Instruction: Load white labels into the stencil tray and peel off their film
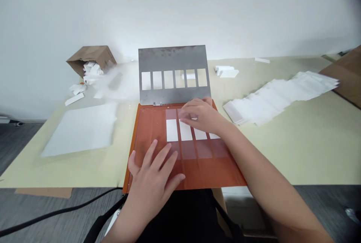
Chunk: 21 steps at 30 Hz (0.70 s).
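Observation:
An orange translucent sheet (208, 171) lies flat on the table, joined along its far edge to a grey metal plate (172, 59) that stands tilted up and has several rectangular windows in a row. White paper strips (172, 130) show in a row on the orange sheet. My right hand (200, 115) rests on the far end of these strips, its fingers over them, holding nothing. My left hand (153, 183) lies flat on the orange sheet near its front edge with fingers spread, just short of the strips.
A fanned stack of white sheets (282, 98) lies to the right on the pale green table (284, 156). A white sheet (81, 128) lies left. A tipped cardboard box (91, 57) spills white scraps at back left. A black cable (56, 213) runs below the table edge.

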Available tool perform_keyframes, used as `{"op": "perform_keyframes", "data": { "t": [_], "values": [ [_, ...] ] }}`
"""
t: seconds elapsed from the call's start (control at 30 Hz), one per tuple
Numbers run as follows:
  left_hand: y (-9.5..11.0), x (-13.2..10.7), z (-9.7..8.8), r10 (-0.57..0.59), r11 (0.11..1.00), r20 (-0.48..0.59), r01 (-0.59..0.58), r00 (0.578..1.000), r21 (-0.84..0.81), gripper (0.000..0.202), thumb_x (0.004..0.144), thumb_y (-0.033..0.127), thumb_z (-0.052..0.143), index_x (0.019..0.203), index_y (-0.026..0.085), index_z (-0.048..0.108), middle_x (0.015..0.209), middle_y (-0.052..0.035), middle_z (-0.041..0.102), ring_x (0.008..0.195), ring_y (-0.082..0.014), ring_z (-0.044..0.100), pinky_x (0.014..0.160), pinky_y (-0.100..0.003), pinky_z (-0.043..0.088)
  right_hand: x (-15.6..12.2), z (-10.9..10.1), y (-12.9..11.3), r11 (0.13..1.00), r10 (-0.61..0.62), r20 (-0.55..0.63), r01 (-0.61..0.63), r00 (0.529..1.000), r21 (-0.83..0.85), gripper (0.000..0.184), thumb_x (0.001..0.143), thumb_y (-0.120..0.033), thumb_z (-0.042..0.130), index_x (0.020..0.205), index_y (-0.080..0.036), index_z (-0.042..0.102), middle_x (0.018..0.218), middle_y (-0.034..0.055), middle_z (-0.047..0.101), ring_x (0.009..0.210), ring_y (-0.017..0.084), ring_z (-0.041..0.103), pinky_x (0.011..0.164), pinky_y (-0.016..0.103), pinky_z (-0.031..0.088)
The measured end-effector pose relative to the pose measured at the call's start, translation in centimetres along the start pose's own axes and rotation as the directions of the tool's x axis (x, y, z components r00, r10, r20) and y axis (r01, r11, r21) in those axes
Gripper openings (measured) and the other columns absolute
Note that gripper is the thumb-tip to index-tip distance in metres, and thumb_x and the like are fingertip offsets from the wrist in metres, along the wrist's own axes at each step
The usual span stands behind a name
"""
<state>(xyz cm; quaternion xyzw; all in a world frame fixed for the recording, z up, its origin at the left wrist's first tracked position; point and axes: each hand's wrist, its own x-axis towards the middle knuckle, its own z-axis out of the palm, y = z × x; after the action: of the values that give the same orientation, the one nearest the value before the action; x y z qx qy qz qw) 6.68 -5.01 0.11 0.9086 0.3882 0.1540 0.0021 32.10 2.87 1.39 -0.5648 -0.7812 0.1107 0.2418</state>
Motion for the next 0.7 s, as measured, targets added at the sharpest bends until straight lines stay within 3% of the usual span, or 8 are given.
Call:
{"op": "perform_keyframes", "data": {
  "t": [0.1,0.27,0.47,0.7],
  "values": [
    [0.2,0.1,0.1,-0.002,1.0,0.002,0.002,1.0,-0.002,0.042,0.1,0.054,0.043,0.116,0.027,0.071,0.128,-0.0046,0.071,0.134,-0.0345,0.051,0.119,-0.064,-0.006,0.0,1.1,-0.7,0.998,-0.063,0.044,0.063,0.997,-0.003,0.016,0.088,-0.04,0.067,0.094,-0.026,0.073,0.11,0.0019,0.074,0.108,0.025,0.06,0.09,0.043,0.025],
    [0.3,0.1,0.1,-0.02,1.0,0.04,0.021,0.999,-0.013,0.045,0.098,0.058,0.042,0.117,0.028,0.07,0.127,-0.0058,0.071,0.132,-0.0358,0.053,0.118,-0.068,-0.001,-0.3,2.3,-0.5,0.988,-0.119,0.063,0.124,0.991,-0.088,0.032,0.083,-0.053,0.071,0.099,-0.026,0.073,0.116,0.0058,0.073,0.112,0.029,0.058,0.096,0.048,0.026],
    [0.1,0.1,0.3,0.004,1.0,0.038,-0.004,0.999,-0.007,0.047,0.099,0.058,0.039,0.116,0.027,0.07,0.129,-0.0035,0.071,0.132,-0.0329,0.053,0.119,-0.058,-0.015,-0.5,2.8,-0.3,0.978,-0.14,0.079,0.151,0.987,-0.147,0.047,0.078,-0.062,0.071,0.109,-0.026,0.071,0.119,0.007,0.072,0.114,0.032,0.056,0.103,0.054,0.021],
    [0.2,0.0,0.2,0.001,1.0,0.045,0.0,0.999,-0.029,0.047,0.097,0.059,0.045,0.118,0.024,0.069,0.129,-0.0043,0.07,0.132,-0.0337,0.053,0.119,-0.063,-0.003,-0.6,3.0,-0.1,0.979,-0.157,0.068,0.164,0.985,-0.121,0.048,0.075,-0.066,0.071,0.1,-0.025,0.072,0.118,0.006,0.072,0.114,0.031,0.056,0.105,0.055,0.017]
  ]
}}
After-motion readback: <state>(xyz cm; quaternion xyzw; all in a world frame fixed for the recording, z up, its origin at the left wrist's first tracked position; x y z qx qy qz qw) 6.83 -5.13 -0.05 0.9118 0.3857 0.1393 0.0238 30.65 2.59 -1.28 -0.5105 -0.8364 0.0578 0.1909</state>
